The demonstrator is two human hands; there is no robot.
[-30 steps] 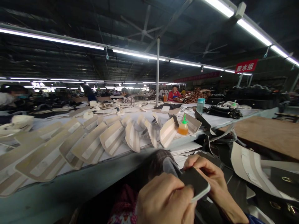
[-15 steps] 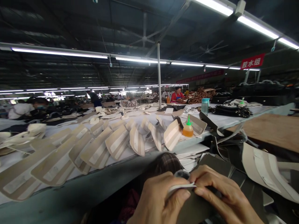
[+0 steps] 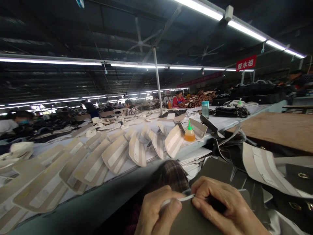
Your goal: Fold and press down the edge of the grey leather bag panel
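My left hand point(image 3: 156, 213) and my right hand point(image 3: 223, 205) meet at the bottom of the view, both closed on the top edge of a dark grey leather piece point(image 3: 193, 220). The edge shows a thin white lining where my thumbs and forefingers pinch it. The lower part of the piece runs out of view. Right behind my hands lies a plaid cloth point(image 3: 172, 173), and to the right are dark panels with metal fittings point(image 3: 293, 182).
A long white table point(image 3: 227, 124) carries a row of beige curved pieces with white strips point(image 3: 114, 155), an orange glue bottle with a green tip point(image 3: 189, 133) and a teal cup point(image 3: 205, 108). A brown board point(image 3: 281, 129) lies on the right. Other people work at far tables.
The dark piece has turned from a tilted flat face to edge-up, and my hands have closed together on its top edge. The camera has shifted slightly.
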